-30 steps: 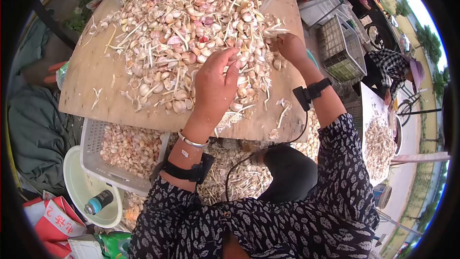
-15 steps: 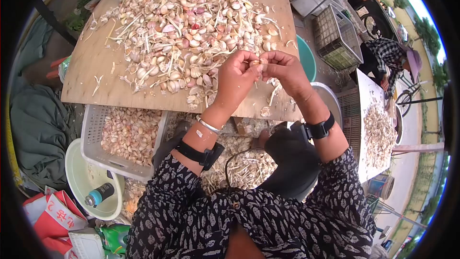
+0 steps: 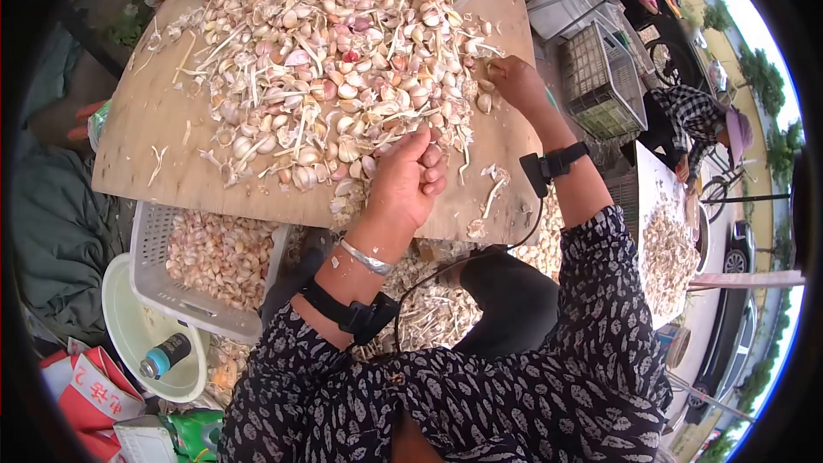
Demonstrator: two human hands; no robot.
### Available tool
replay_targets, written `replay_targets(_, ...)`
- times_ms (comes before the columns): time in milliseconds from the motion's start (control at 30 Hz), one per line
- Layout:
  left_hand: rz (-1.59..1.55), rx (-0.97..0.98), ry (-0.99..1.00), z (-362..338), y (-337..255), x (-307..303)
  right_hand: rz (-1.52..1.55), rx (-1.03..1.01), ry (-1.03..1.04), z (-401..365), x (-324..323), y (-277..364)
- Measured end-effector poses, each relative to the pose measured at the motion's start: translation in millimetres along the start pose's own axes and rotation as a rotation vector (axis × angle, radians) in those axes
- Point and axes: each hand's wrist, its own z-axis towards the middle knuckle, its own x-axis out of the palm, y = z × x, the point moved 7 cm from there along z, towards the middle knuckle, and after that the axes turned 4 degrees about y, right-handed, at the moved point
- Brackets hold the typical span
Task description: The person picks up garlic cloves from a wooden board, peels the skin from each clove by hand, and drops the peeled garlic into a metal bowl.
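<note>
A large heap of garlic cloves, mixed with dry skins and stalks, covers much of the wooden board. At the heap's near edge is my left hand, its fingers curled inward and the thumb on top; whatever lies in them is hidden. My right hand is farther out on the heap's right side, fingers bent and pressed together over the board. Right by its fingertips lies a loose garlic clove. What the right fingers pinch, if anything, cannot be made out.
Below the board's left side stands a grey plastic crate of cloves. A pale basin holds a bottle. Stalks and skins lie by my legs. At right are a slatted crate and a co-worker at another table.
My hands were together over the board's near edge, fingers on a small piece. They have parted: the right moved out to the right and away, the left a little down and closed.
</note>
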Motion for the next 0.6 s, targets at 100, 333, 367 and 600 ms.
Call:
replay_targets(100, 0.073, 0.058, -0.055, -2, -8, 8, -0.088, -0.053, 0.037, 0, 5, 15)
replay_targets(333, 0.160, 0.162, -0.032, -8, -15, 15, 1.088, -0.154, 0.108, -111, -84, 117)
replay_targets(367, 0.210, 0.175, -0.034, -10, -15, 18, 1.191, -0.227, 0.165, -137, -105, 158)
replay_targets(600, 0.206, 0.227, -0.018, -6, -14, 17, 1.823, -1.064, 0.094, -238, -169, 308)
